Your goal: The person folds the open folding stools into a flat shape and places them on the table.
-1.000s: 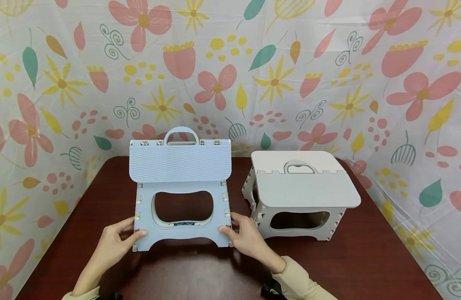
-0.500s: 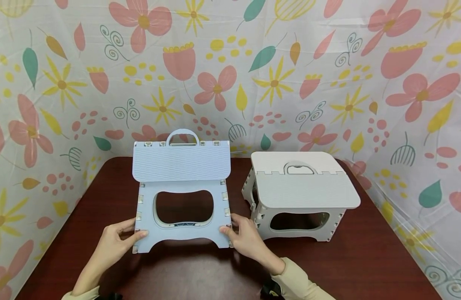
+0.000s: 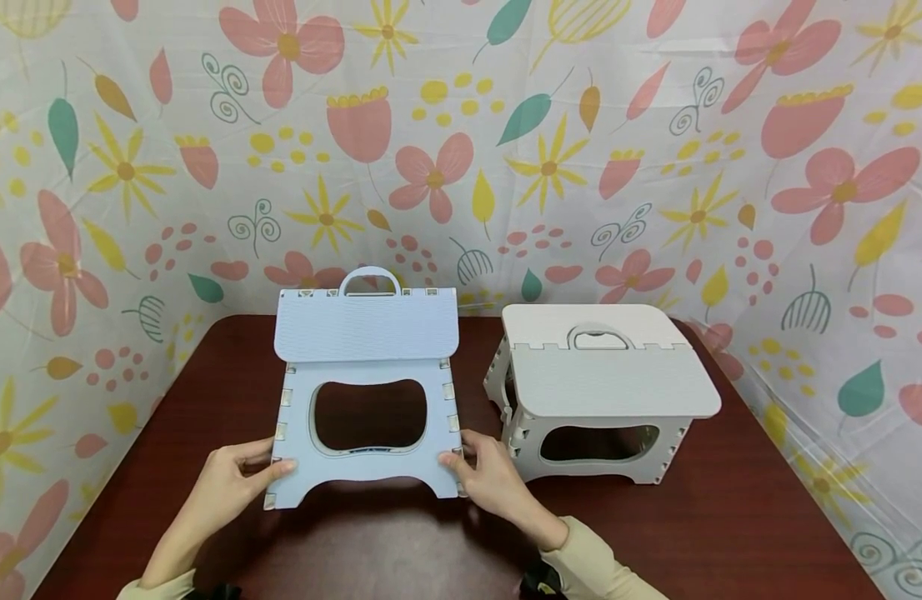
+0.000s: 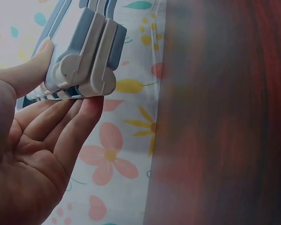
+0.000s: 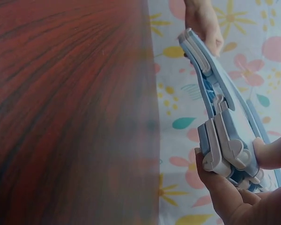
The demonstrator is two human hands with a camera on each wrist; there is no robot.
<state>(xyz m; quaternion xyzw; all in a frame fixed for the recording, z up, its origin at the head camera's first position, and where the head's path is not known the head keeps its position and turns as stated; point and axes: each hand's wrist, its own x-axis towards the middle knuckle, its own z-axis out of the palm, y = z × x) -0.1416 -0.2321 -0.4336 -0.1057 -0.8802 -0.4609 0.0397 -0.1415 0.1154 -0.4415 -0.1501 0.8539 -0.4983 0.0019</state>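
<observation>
Both hands hold a light blue folding step stool (image 3: 367, 333) upright, left of the table's middle. Its legs are folded close together, and the top panel with its loop handle stands up at the back. My left hand (image 3: 224, 492) grips the lower left side edge, thumb on the front face. At the lower right edge, my right hand (image 3: 494, 479) does likewise. In the left wrist view, the left fingers curl under the folded white and blue leg ends (image 4: 86, 61). The right wrist view shows the stacked leg ends (image 5: 229, 145) between right thumb and fingers.
A white folding stool (image 3: 618, 379) stands unfolded on the dark red-brown table (image 3: 386, 550), just right of my right hand. Behind and along the sides hangs a flower-patterned cloth (image 3: 431, 100).
The blue stool's top has sunk slightly and tilted back, and its top left corner has shifted right. Both hands keep their grip in nearly the same places. The white stool stays put.
</observation>
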